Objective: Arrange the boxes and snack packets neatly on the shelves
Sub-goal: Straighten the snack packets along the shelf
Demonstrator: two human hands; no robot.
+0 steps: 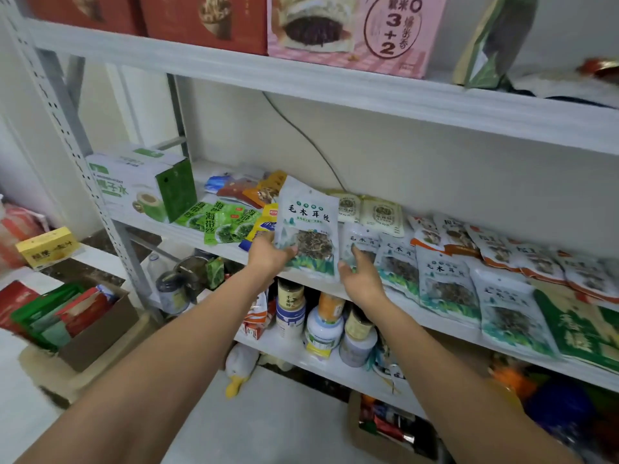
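The left hand [268, 254] pinches the packet [306, 222] by its lower corner; it is probably light, floppy and slick. Just beside the packet, the right hand [361, 279] has its fingers spread.

Down low, jars [290, 298] and a white bottle [323, 329] crowd together, a plush duck [238, 365] slumps on the floor [284, 416] just below, and a dark cable [301, 135] trails down the wall [435, 162]

The top shelf [301, 78], at 12 o'clock, bears red boxes [201, 18], a pink box [358, 28] and, toward 1 o'clock, a gold-green bag [492, 38]. The middle shelf [150, 226] carries a green-and-white box [134, 185] at 9 o'clock, green packets [221, 222] beside it, and overlapping pale packets [445, 283] toward 3 o'clock. The lower shelf [268, 346], near 6 o'clock, holds what look like jars [321, 326].
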